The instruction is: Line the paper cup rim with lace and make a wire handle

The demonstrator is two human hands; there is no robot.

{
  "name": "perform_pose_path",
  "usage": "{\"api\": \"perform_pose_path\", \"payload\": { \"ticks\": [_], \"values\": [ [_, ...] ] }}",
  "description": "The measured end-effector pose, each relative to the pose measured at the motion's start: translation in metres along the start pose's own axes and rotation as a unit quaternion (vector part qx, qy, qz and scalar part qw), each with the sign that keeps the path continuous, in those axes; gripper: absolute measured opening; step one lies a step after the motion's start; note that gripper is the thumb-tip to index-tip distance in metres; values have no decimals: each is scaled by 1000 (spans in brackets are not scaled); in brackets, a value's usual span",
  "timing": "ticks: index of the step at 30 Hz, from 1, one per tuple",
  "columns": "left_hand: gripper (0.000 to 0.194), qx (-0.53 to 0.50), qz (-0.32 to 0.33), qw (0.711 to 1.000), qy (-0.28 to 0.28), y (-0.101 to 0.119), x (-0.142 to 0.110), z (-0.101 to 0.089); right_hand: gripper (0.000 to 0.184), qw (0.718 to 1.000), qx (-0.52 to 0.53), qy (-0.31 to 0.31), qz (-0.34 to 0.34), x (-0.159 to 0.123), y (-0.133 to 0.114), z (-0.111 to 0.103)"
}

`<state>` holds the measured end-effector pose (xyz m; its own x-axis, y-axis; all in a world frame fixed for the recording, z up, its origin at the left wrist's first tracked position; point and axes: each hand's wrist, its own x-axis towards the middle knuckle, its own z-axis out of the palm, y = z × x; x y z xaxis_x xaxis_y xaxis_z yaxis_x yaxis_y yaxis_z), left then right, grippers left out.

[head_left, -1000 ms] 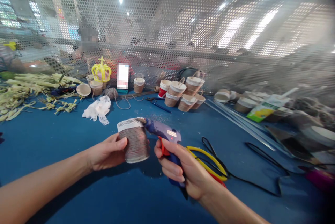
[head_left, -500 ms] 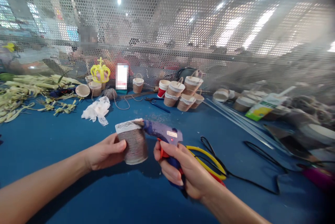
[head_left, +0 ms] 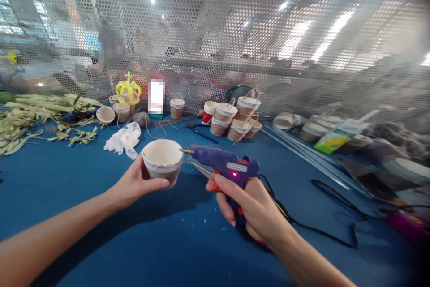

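My left hand [head_left: 143,179] is wrapped round a paper cup [head_left: 164,171] covered in twine with white lace at its rim. The cup stands upright above the table, its white inside facing me. In my right hand [head_left: 245,202] is a blue hot glue gun [head_left: 221,161] with a red trigger and a lit red light. Its metal nozzle points left and is at the cup's right rim; whether it touches cannot be made out. Behind the gun, scissors [head_left: 201,169] lie partly hidden, their blades showing.
Crumpled white lace [head_left: 124,139] lies left of the cup. Further back are stacked twine-wrapped cups [head_left: 238,129], a ball of twine [head_left: 141,119], a yellow crown [head_left: 128,92] and pliers [head_left: 196,126]. Clear glue sticks [head_left: 302,155] and a black cord [head_left: 322,236] lie on the right.
The cup has tipped so its opening now faces up toward me. The glue gun has shifted right and levelled out, uncovering its nozzle. The scissors' blades have come into sight.
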<state>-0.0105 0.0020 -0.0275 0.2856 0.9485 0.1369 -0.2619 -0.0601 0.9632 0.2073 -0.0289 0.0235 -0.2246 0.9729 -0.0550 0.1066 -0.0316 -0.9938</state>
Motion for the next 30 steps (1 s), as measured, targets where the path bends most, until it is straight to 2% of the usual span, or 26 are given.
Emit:
{"api": "perform_pose_path", "payload": {
  "ticks": [8, 15, 23, 30],
  "values": [
    [70, 60, 44, 997, 35, -1, 3, 0, 30, 995, -94, -24, -15, -1, 0, 0],
    [62, 147, 90, 982, 73, 2, 4, -3, 28, 985, -155, 46, -53, -2, -4, -6],
    [58, 212, 136, 964, 81, 2, 4, -7, 39, 969, -230, 81, -33, 1, -4, -5],
    [56, 227, 160, 958, 71, 3, 3, -7, 28, 968, -221, 123, 3, 3, -4, -2]
  ]
}}
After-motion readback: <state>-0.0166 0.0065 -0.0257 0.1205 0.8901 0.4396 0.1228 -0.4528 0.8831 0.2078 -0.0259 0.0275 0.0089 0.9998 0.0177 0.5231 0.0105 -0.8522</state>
